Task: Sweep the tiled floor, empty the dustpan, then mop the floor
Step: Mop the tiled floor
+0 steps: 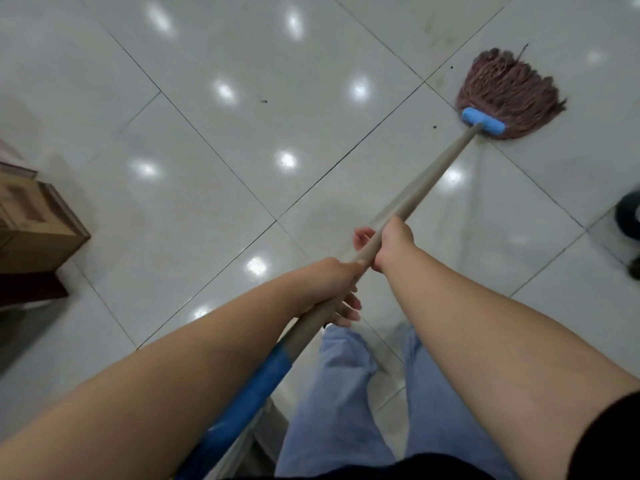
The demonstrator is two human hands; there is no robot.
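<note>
A mop with a reddish-brown string head (pixel 504 90) and a blue clamp (pixel 482 121) lies on the white tiled floor (pixel 242 133) at the upper right. Its wooden handle (pixel 433 181) runs diagonally down to me, ending in a blue grip (pixel 249 393). My right hand (pixel 391 245) grips the handle higher up, fingers wrapped round it. Lower down, my left hand (pixel 337 289) holds the handle just above the blue grip. A few dark specks (pixel 264 101) dot the tiles near the mop.
Cardboard boxes (pixel 38 226) stand at the left edge on a dark base. A dark object (pixel 628 216), partly cut off, sits at the right edge. My legs in light blue trousers (pixel 346 410) are below the handle.
</note>
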